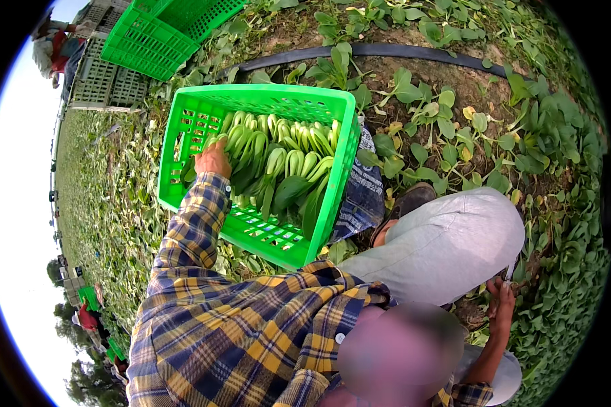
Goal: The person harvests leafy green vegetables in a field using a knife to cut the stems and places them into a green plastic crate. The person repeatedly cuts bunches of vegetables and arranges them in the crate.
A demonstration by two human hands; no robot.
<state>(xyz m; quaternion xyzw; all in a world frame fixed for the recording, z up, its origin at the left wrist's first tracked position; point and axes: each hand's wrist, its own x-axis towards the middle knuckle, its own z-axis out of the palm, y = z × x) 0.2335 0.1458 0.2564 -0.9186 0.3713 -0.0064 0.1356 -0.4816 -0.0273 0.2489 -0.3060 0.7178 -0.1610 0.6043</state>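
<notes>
My left hand (214, 159) reaches into a green plastic crate (257, 90) and grips bok choy at the left end of the packed rows. Heads of bok choy (295, 163) lie side by side there, pale stalk ends upward and dark leaves towards me. The crate sits tilted beside my bent leg (453, 239). Low at the right, beyond the knee, my right hand (500, 302) holds a thin, pale, blade-like tool (510, 272); its handle is hidden by the fingers.
A printed plastic sack (361, 198) lies under the crate's right side. Another green crate (150, 43) and stacked grey crates (107, 76) stand at upper left, near a person (58, 48). A black hose (387, 49) crosses the soil. Bok choy plants (555, 122) grow at right.
</notes>
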